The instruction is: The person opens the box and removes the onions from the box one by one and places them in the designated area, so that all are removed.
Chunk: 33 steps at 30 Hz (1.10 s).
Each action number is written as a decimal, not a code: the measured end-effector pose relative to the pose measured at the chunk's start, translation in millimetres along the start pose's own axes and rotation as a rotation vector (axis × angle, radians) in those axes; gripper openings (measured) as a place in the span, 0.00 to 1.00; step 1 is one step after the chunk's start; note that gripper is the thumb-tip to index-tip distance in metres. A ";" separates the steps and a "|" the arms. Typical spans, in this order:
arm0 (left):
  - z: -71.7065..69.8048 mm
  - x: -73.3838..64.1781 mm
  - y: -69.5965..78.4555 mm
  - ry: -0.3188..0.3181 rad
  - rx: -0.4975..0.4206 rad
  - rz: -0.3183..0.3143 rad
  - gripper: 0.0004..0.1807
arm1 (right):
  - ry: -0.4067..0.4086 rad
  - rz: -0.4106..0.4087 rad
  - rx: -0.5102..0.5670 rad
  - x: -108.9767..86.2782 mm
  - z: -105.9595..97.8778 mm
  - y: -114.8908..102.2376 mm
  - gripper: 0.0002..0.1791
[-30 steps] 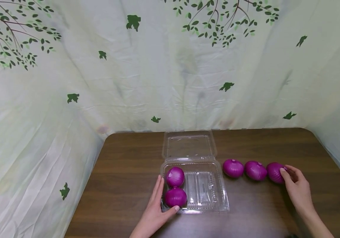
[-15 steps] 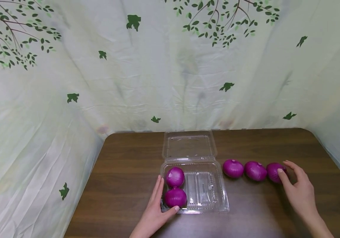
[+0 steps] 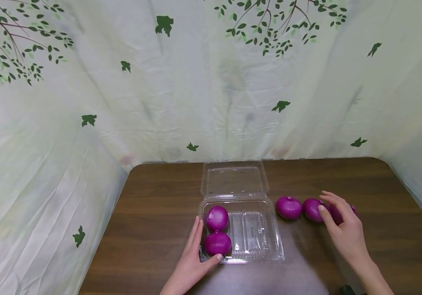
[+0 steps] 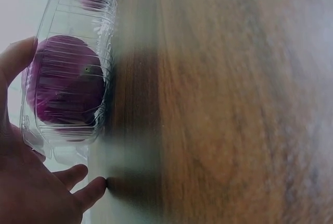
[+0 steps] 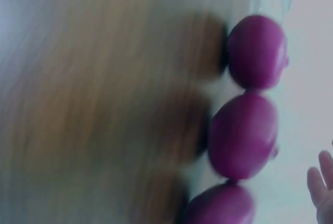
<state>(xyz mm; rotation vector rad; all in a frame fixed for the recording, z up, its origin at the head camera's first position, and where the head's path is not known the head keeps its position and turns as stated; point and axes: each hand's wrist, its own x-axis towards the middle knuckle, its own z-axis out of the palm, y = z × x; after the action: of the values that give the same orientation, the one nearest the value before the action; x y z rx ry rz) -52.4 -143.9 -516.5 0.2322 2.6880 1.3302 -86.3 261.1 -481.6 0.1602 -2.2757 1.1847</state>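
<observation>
A clear plastic clamshell container (image 3: 249,231), its lid (image 3: 234,179) laid back, stands on the table. Along its left side sit two red onions, one (image 3: 216,218) behind the other (image 3: 217,243). My left hand (image 3: 192,262) spans the front left corner, fingers straight along the side and thumb at the front rim. In the left wrist view the thumb (image 4: 21,57) touches the rim. To the right, a left onion (image 3: 289,207), a middle onion (image 3: 312,210) and a right onion (image 3: 336,214) form a row. My right hand (image 3: 345,229) hovers over the last two, holding nothing, and partly hides them.
The brown wooden table (image 3: 152,229) has rounded back corners. Behind it hangs a pale curtain (image 3: 181,94) with printed leaves. A small dark object (image 3: 346,290) shows at the bottom edge by the right forearm.
My right hand has let go of the right onion and moved left, over the middle onion. My left hand and the container stay as they were.
</observation>
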 end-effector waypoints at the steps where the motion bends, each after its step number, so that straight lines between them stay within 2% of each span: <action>1: -0.2 -0.1 0.3 0.000 0.000 -0.002 0.59 | -0.008 -0.022 0.015 0.1 3.4 -2.3 0.20; 5: -0.9 -0.5 1.2 -0.004 0.000 -0.008 0.59 | -0.054 -0.045 0.076 -0.9 16.2 -12.7 0.21; 11: -0.6 -0.6 0.4 -0.006 0.003 -0.011 0.58 | -0.154 0.028 0.255 -5.9 34.1 -32.9 0.17; 16: -0.4 -0.4 -0.3 -0.006 0.006 -0.007 0.58 | -0.206 0.047 0.370 -11.5 49.1 -47.4 0.17; 26: -1.0 -0.6 0.4 -0.003 0.010 -0.004 0.58 | -0.318 0.007 0.373 -22.8 78.2 -75.1 0.21; 33: -1.4 -0.9 0.3 -0.003 0.007 -0.002 0.58 | -0.397 -0.032 0.400 -34.1 100.6 -86.6 0.19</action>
<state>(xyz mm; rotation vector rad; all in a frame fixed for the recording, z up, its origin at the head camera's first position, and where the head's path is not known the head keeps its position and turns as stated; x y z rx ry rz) -51.7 -145.0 -515.4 0.2319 2.6899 1.3197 -70.3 125.1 -482.8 0.6292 -2.3146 1.7044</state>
